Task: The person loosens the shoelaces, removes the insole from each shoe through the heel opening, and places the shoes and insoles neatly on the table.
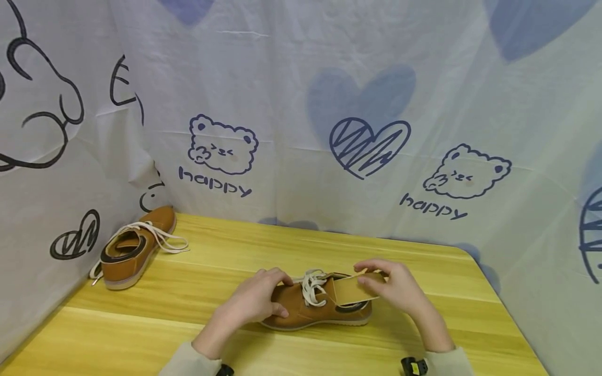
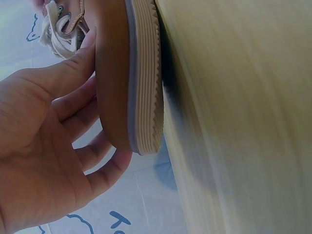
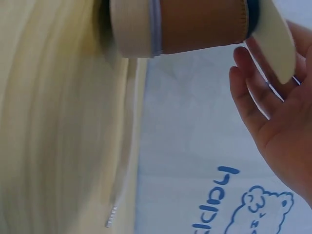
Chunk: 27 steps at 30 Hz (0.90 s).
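A brown shoe (image 1: 324, 312) with cream laces lies sole down on the table, toe to the left in the head view. My left hand (image 1: 256, 297) grips its toe, thumb on the near side; the left wrist view shows the fingers curled round the toe above the ridged sole (image 2: 145, 78). At the heel end, my right hand (image 1: 397, 287) pinches a tan insole (image 1: 350, 290) between thumb and fingers. The insole slants out of the shoe's opening, its front part hidden inside. In the right wrist view the insole's pale end (image 3: 277, 48) sticks out past the heel (image 3: 202, 24).
A second brown shoe (image 1: 124, 271) with loose white laces stands at the table's left edge, by the hanging cloth. The yellow wood-grain table (image 1: 226, 245) meets a printed white cloth (image 1: 291, 183) at the back. A lace (image 3: 127, 146) trails over the table in the right wrist view.
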Tool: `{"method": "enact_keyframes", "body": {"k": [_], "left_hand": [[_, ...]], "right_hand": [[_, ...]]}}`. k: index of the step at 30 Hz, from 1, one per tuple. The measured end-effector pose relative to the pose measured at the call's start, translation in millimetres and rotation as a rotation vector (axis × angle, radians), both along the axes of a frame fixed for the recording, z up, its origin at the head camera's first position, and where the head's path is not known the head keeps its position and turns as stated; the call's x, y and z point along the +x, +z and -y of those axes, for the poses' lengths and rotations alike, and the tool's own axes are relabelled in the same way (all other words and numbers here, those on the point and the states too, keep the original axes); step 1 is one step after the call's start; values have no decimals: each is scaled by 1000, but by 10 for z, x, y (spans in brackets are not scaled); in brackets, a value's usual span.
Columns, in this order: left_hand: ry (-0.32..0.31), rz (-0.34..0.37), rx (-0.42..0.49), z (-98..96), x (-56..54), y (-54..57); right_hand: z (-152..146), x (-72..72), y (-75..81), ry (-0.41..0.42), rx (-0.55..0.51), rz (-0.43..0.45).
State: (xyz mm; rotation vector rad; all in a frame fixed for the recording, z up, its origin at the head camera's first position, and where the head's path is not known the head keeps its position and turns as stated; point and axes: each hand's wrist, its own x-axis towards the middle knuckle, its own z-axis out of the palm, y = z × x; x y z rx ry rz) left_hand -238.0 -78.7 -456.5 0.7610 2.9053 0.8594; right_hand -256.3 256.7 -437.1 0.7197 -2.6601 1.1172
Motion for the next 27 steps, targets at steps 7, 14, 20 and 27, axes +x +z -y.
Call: {"method": "enact_keyframes", "body": {"k": [7,14,20,27], "left_hand": [[2,7,1,3,-7,-11],[3,8,-1,5,-10,-13],[2,2,-8,5,-14,-26],[10,8,3,2,4,-5]], "right_hand": [[45,61,106,132,139,-86],[85,112,168,235,255,-54],[83,122,160,270,304,50],[40,101,144,318,272,81]]}}
